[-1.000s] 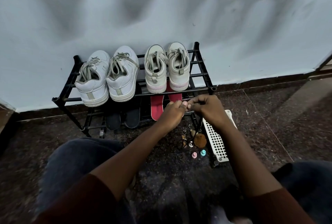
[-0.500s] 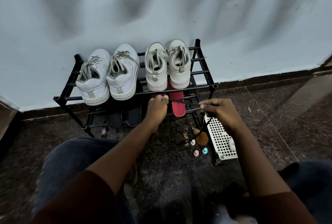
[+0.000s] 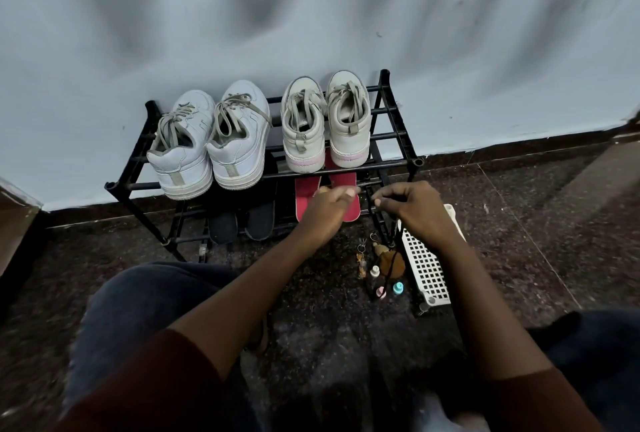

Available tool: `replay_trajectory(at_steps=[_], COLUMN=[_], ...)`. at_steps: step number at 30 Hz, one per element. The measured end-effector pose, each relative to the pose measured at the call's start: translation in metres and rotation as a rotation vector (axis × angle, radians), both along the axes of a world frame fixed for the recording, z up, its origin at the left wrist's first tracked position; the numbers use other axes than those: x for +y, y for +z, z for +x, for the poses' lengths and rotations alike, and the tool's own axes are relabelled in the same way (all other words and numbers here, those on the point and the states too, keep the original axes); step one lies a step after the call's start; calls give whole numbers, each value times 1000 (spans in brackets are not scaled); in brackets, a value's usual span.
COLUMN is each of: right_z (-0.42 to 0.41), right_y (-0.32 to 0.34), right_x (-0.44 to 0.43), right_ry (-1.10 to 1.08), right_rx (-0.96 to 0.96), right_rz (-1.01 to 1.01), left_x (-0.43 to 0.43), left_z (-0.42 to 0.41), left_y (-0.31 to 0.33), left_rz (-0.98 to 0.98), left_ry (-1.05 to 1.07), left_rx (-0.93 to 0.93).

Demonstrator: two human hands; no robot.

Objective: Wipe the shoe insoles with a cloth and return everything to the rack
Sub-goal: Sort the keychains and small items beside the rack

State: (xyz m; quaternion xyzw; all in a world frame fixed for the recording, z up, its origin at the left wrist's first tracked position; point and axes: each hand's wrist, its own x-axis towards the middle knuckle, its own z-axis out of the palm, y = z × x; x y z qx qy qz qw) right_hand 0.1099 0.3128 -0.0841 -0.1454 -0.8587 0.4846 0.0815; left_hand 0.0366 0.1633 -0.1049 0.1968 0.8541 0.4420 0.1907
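Observation:
A black shoe rack (image 3: pixel 396 136) stands against the pale wall. On its top shelf sit a white sneaker pair (image 3: pixel 211 151) and a cream pair with pink soles (image 3: pixel 323 130). Two red insoles (image 3: pixel 305 196) and two black insoles (image 3: pixel 242 223) lie on the lower shelf. In front of the red insoles my left hand (image 3: pixel 325 211) has thumb and finger pressed together on one end of a thin dark cord. My right hand (image 3: pixel 414 211) pinches the same cord (image 3: pixel 398 246), which hangs down toward the floor. No cloth is in view.
A white perforated basket (image 3: pixel 429 267) lies on the dark stone floor beside the rack's right leg. Keyrings, a brown round piece (image 3: pixel 394 263) and small bottles with pink and teal caps (image 3: pixel 398 287) are scattered next to it. My knees in jeans fill the lower corners.
My hands pulled apart with the cord stretched between them, then came closer together again. The left hand went toward the red insoles and came back toward the right.

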Motion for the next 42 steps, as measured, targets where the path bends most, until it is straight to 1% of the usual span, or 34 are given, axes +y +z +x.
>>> replay_trajectory(at_steps=[2,4,7,10,15,22,24,27,30,32,34,39,42], right_z=[-3,-5,-5,-1,6,14,13,6,0,-3,-5,-1,4], right_y=[-1,-2,-4,-4,-2,1,0,1,1,-2,-4,-1,-2], right_x=[-8,-12,-11,-5,7,25,26,17,1,-6,-9,-3,8], right_ry=[19,8,-9,-16,-37,-58,-65,-36,26,39,23,-13,-22], right_rx=[13,31,41,27,-3,-11,6,38,55,61,76,80,42], right_rz=[10,-12,-138,-272,-355,-334,-291,-240,-205,-176,-176,-350,-403], left_x=[6,10,11,9,-1,-23,-24,-15,-1,5,9,11,5], left_z=[8,12,10,7,-5,-28,-25,-10,4,9,10,4,-2], left_y=[1,1,-4,-5,-3,-17,-15,-7,-2,-2,-1,-3,-2], left_rz=[0,-14,11,26,52,-7,-34,-15,11,2,-3,40,46], left_ry=[-81,-93,-78,-38,67,248,207,56,-78,-114,-109,-32,46], left_rx=[-28,-32,-25,-34,-36,-56,-22,31,-3,-15,-9,2,-6])
